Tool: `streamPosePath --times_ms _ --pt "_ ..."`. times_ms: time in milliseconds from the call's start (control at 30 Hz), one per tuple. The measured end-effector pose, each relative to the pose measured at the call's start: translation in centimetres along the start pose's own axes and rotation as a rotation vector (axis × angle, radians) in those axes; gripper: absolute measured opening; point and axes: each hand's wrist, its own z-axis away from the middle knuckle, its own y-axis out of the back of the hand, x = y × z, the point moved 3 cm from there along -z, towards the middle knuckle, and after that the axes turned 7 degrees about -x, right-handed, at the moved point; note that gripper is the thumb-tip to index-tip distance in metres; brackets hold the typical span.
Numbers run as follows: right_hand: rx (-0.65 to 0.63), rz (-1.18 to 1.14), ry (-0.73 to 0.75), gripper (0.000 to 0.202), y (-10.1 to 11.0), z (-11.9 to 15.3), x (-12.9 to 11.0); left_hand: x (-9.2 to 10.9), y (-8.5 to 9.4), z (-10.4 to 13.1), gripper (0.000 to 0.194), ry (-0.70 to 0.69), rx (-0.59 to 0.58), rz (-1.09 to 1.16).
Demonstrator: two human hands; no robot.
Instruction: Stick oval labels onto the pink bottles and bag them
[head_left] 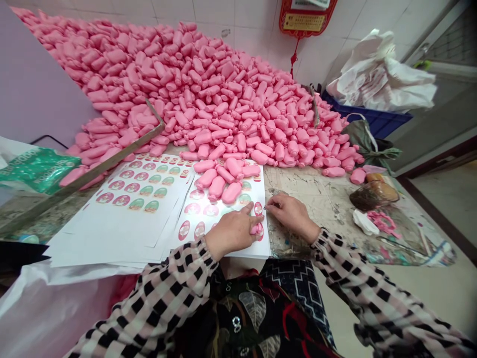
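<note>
A worn worktable (305, 194) is mostly taken up, along its back, by a great heap of pink bottle-shaped pieces (208, 94). In front, sheets of printed stickers are laid: a stack (112, 233) on the left and, beside it, a nearer sheet (223, 219), on which a small cluster of pieces (217, 186) rests. Over this sheet's right side the left hand (234, 228) is spread, one pink piece (256, 228) lying under its fingers. At the edge, the right hand (292, 214) is held with thumb and forefinger pinched together beside a red oval sticker (258, 208). A sticker could be creased or torn if lifted unevenly; the cluster could be rolled off by a knock to the sheet. Most of the pink piece is hidden, so whether it is gripped or merely covered cannot be told; nor can anything in the pinch be made out.
</note>
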Motion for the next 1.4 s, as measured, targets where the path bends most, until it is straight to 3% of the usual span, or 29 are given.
streamPosePath --times_ms 100,233,333,567,800,900,1067,1167,1233,1333,1400 --pt "-0.043 -0.204 -0.052 0.021 -1.2 -0.2 0.7 0.0 0.0 0.0 0.050 0.002 -0.004 0.025" --pt "0.101 -0.331 -0.163 0.023 -2.7 0.7 0.7 0.0 0.2 0.1 0.050 -0.012 -0.020 0.053" --pt "0.177 -0.201 -0.178 0.023 -2.5 1.3 -0.1 -0.1 0.5 0.0 0.048 -0.029 -0.054 0.078" --pt "0.137 -0.075 -0.253 0.025 -1.2 1.1 -1.5 -0.1 1.3 -0.6 0.047 -0.059 -0.159 0.104" --pt "0.293 0.210 -0.089 0.022 -1.5 2.3 -3.7 0.2 1.4 -0.6 0.040 -0.062 -0.129 0.071" --pt "0.349 0.111 -0.105 0.023 -1.5 2.7 -3.6 0.2 1.4 -0.6 0.040 -0.071 -0.110 0.073" --pt "0.485 -0.305 -0.203 0.031 -0.5 2.8 -1.7 -0.2 0.8 0.1 0.045 -0.074 -0.062 0.169" --pt "0.507 -0.598 -0.209 0.035 0.5 3.0 -1.4 -0.6 0.7 1.0 0.046 -0.065 0.147 0.528" --pt "0.473 -0.775 -0.159 0.034 0.9 3.3 -2.2 -1.1 0.5 1.5 0.044 0.014 0.283 0.962" --pt "0.384 -0.903 -0.073 0.029 1.0 4.0 -4.3 -0.9 -0.4 1.6 0.050 0.100 0.275 1.709" --pt "0.312 -0.911 -0.039 0.027 0.6 4.5 -5.7 -0.4 -0.6 1.4 0.050 0.090 0.254 2.053"
